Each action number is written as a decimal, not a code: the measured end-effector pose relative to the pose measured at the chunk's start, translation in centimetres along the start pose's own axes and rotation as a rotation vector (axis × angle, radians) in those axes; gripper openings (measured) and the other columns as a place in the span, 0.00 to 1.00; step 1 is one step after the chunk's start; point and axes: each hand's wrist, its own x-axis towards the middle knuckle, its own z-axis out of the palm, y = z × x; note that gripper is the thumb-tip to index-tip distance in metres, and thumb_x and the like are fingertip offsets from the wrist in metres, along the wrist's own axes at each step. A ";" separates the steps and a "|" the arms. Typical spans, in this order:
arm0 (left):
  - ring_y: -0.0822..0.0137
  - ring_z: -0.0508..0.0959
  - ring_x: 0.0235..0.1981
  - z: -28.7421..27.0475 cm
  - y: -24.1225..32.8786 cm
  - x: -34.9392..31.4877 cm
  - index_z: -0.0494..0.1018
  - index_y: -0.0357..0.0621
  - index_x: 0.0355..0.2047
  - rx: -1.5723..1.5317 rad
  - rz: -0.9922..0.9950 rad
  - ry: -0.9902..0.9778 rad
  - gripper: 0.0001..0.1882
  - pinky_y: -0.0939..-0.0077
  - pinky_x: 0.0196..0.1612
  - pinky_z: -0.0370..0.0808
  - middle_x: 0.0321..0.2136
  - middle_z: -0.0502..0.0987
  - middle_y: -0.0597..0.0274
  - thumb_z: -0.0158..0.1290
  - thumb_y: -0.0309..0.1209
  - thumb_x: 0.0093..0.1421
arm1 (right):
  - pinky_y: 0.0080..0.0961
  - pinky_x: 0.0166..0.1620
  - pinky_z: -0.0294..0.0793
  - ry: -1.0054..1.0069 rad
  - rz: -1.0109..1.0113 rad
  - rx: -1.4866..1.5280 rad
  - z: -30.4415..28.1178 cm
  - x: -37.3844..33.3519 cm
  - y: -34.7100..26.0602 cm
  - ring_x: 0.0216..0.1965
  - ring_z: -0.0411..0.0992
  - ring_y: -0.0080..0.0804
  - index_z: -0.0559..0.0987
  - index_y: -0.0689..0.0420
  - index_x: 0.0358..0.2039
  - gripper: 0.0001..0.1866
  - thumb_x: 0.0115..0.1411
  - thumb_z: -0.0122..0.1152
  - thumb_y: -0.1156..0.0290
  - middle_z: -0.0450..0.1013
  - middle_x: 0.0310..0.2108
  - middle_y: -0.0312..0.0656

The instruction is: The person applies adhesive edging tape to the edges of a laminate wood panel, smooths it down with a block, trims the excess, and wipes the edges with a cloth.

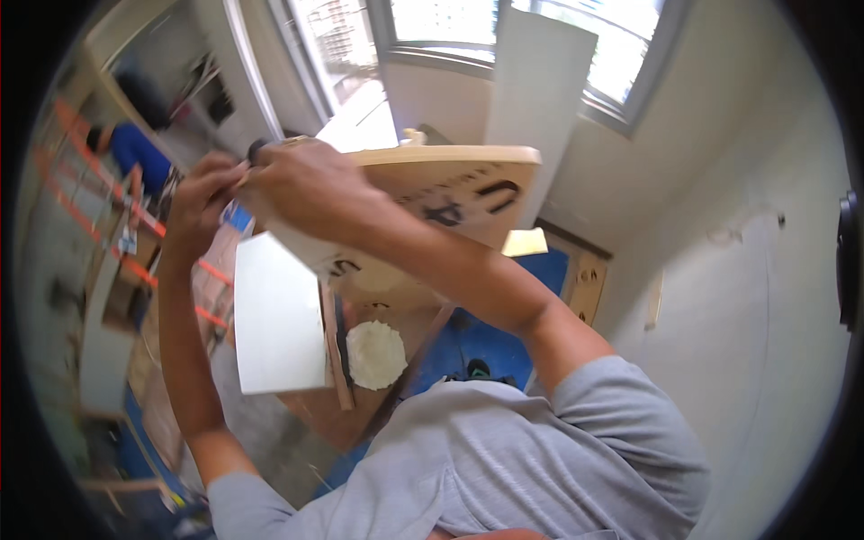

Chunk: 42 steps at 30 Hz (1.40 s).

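Both arms reach up and to the left, and the hands meet close together beside the left end of a wooden board (504,171). My right hand (297,180) is closed around a small dark item (257,149), of which only a bit shows; its kind cannot be made out. My left hand (202,200) is pinched, fingertips against the right hand, and whatever they hold is hidden. The board has a pale edge and dark printed marks. It is raised in front of me, with my right forearm crossing it. Both hands are somewhat blurred.
A white panel (279,315) stands below the hands, next to a wooden strip (337,351) and a round cream-coloured patch (376,354) on brown board. Blue sheeting (486,337) covers floor. A person in blue (139,157) is near orange bars (81,135) at left. A tall pale panel (540,81) leans by the windows.
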 end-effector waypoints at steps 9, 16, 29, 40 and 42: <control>0.50 0.79 0.41 1.9 6.2 3.6 0.76 0.37 0.34 0.459 0.004 -0.113 0.24 0.52 0.74 0.51 0.34 0.79 0.51 0.46 0.47 0.76 | 0.50 0.62 0.67 1.348 0.092 0.157 -0.2 -18.5 7.1 0.62 0.67 0.55 0.74 0.64 0.56 0.28 0.63 0.70 0.58 0.67 0.60 0.57; 0.47 0.72 0.65 8.5 12.1 4.0 0.69 0.35 0.67 0.473 0.015 -0.174 0.32 0.51 0.75 0.51 0.62 0.74 0.41 0.46 0.49 0.75 | 0.40 0.50 0.77 1.063 0.450 0.438 -0.3 -18.7 10.6 0.49 0.78 0.51 0.70 0.66 0.59 0.43 0.58 0.75 0.43 0.75 0.48 0.58; 0.52 0.73 0.59 18.6 17.5 7.2 0.73 0.37 0.64 0.191 0.317 -0.003 0.25 0.59 0.65 0.62 0.60 0.77 0.49 0.56 0.34 0.70 | 0.42 0.25 0.71 1.172 0.612 0.449 -1.2 -16.7 10.2 0.19 0.76 0.44 0.70 0.57 0.24 0.28 0.62 0.67 0.45 0.72 0.19 0.45; 0.58 0.79 0.51 20.0 18.0 7.4 0.79 0.38 0.56 0.326 0.351 0.181 0.18 0.63 0.60 0.66 0.52 0.82 0.57 0.56 0.20 0.67 | 0.45 0.26 0.71 1.246 0.648 0.413 -1.0 -15.5 9.7 0.19 0.75 0.48 0.70 0.57 0.24 0.24 0.63 0.65 0.50 0.71 0.20 0.46; 0.58 0.79 0.52 20.5 18.7 7.8 0.80 0.40 0.56 0.221 0.283 0.199 0.17 0.62 0.60 0.65 0.51 0.82 0.58 0.56 0.22 0.67 | 0.45 0.27 0.72 1.196 0.644 0.441 -1.0 -15.7 9.6 0.21 0.75 0.48 0.70 0.58 0.25 0.24 0.63 0.64 0.50 0.71 0.22 0.46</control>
